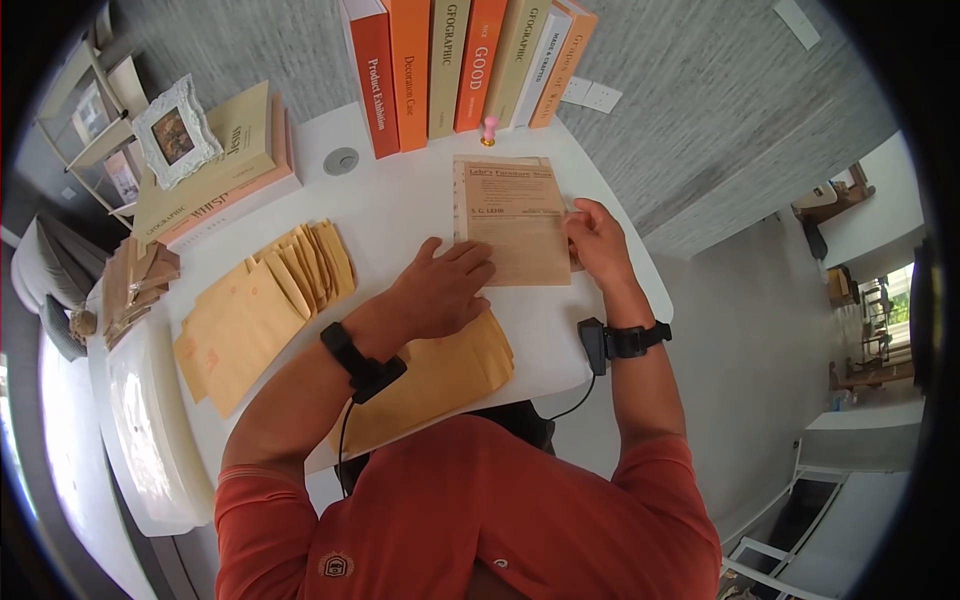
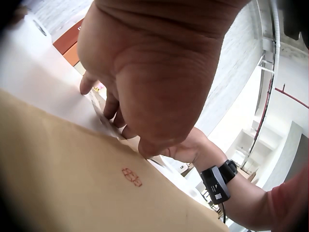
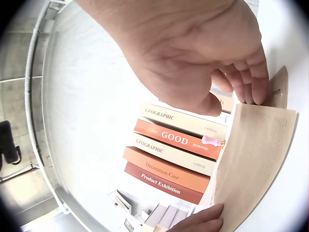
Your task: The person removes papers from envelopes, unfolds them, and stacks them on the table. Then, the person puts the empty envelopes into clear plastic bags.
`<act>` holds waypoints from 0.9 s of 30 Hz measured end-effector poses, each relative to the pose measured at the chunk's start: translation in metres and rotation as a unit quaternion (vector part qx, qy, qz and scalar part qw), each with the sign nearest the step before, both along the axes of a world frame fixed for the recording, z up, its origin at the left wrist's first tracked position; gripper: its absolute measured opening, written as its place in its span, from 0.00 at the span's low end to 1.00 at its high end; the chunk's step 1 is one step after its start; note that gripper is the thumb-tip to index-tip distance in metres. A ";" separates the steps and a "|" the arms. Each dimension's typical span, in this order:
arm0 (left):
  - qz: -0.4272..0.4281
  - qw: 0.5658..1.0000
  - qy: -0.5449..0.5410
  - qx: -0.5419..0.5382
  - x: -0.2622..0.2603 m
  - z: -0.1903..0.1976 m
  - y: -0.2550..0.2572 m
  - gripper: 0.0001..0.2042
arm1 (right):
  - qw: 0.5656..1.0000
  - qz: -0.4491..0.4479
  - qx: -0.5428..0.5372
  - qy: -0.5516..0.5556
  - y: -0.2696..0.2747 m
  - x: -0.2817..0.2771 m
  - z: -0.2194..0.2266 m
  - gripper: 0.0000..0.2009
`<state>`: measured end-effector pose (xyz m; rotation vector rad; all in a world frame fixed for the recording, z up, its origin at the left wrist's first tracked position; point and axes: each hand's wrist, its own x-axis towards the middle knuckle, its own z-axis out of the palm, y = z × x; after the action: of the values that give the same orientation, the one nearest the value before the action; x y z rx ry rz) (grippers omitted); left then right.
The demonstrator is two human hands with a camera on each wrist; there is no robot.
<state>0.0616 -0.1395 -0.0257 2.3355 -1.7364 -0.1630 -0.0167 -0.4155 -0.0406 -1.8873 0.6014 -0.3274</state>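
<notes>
A brown printed sheet of paper (image 1: 515, 220) lies on the table, its left side overlapping another patterned sheet (image 1: 459, 200). My left hand (image 1: 445, 285) rests with spread fingers at the lower left edge of this sheet. At the opposite edge is my right hand (image 1: 598, 245), fingers loosely bent. In the right wrist view its fingertips (image 3: 260, 96) are right at the raised edge of the paper (image 3: 256, 145), with the thumb apart from them. Another brown piece (image 3: 277, 92) shows beneath that edge. A stack of kraft envelopes (image 1: 450, 365) lies under my left wrist.
More kraft envelopes (image 1: 250, 320) are fanned out at the left. A pink-handled stamp (image 1: 489, 132) stands before the row of upright books (image 1: 440, 70). Stacked books (image 1: 225, 160) carry a white picture frame (image 1: 178, 135). A clear plastic box (image 1: 150, 420) borders the table's left edge.
</notes>
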 end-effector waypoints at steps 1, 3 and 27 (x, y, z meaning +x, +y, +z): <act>0.001 1.000 0.000 0.006 -0.001 0.000 0.000 0.21 | 1.000 -0.007 0.012 -0.021 0.003 0.000 0.000 0.25; -0.001 1.000 -0.002 0.012 -0.001 0.000 0.000 0.22 | 0.993 -0.028 0.103 -0.050 0.009 0.001 0.003 0.24; 0.046 0.997 -0.037 -0.053 -0.001 -0.012 0.006 0.22 | 0.997 -0.018 -0.007 -0.073 0.016 0.006 0.004 0.09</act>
<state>0.0609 -0.1340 -0.0372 2.3656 -1.6242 0.0296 -0.0112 -0.3997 -0.0363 -1.8494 0.5366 -0.4899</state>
